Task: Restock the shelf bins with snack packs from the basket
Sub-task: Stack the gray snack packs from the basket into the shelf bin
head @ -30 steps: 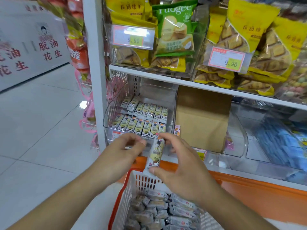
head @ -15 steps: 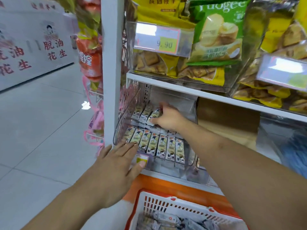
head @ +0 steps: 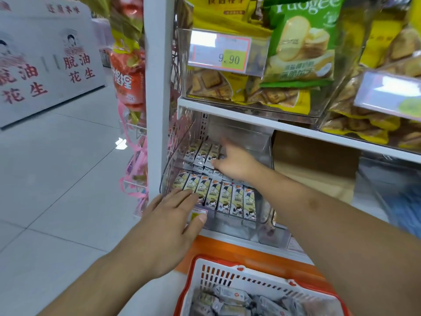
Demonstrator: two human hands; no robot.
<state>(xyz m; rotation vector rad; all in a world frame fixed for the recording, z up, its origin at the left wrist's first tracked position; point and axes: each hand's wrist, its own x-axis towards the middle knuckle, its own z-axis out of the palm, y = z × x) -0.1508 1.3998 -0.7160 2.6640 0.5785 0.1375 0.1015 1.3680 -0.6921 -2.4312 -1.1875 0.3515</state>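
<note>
Right hand (head: 234,164): reaching into far part of clear bin, fingers blurred over far row of packs; grip cannot be told.
Left hand (head: 173,215): fingers straight and spread, resting flat on near left front of bin, covering part of its price label.
Clear bin (head: 265,156): on lower shelf, left end, beside white upright.
Snack packs (head: 224,197): two rows in bin, near row side by side, far row behind.
Basket (head: 230,273): white with orange rim, near, below shelf, holding more wrapped packs.
Upper shelf bin (head: 257,62): yellow and green biscuit bags, tag reading 9.90.
</note>
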